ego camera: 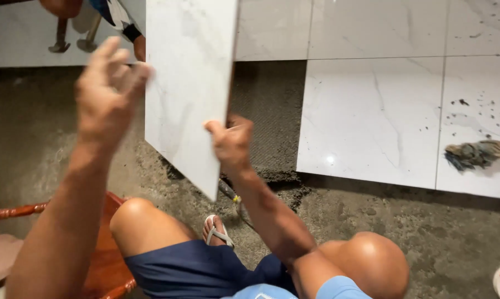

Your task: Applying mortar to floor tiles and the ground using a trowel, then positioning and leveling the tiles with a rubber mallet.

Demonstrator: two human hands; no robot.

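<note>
Here a large white marble-patterned ceramic tile (189,83) is held up on edge, tilted, above the bare strip of grey combed mortar bed (269,111) that lies between the tiles already laid. Its right edge is pinched by the right hand (230,141), thumb on the face and fingers curled behind the edge. The left hand (108,91) is raised just beside the tile's left edge with its fingers spread wide; whether the fingertips actually touch the edge cannot be told, since the hand is blurred. The lower corner of the tile hangs close over the rough grey concrete floor (416,232), near a white flip-flop sandal (216,230) worn on the person's foot.

To the right, glossy white laid floor tiles (372,116) are seen, speckled with dark mortar crumbs, and a crumpled dirty rag (477,154) lies on them. A reddish wooden chair (103,266) is sat upon at lower left.

The hold is judged to be weak: the weight seems to be carried mostly by one pinching hand. A slip could be caused by that, and the hanging corner could be chipped on the concrete or dropped onto the sandalled foot. The neighbouring laid tile's edge could also be struck if the tile is swung.
</note>
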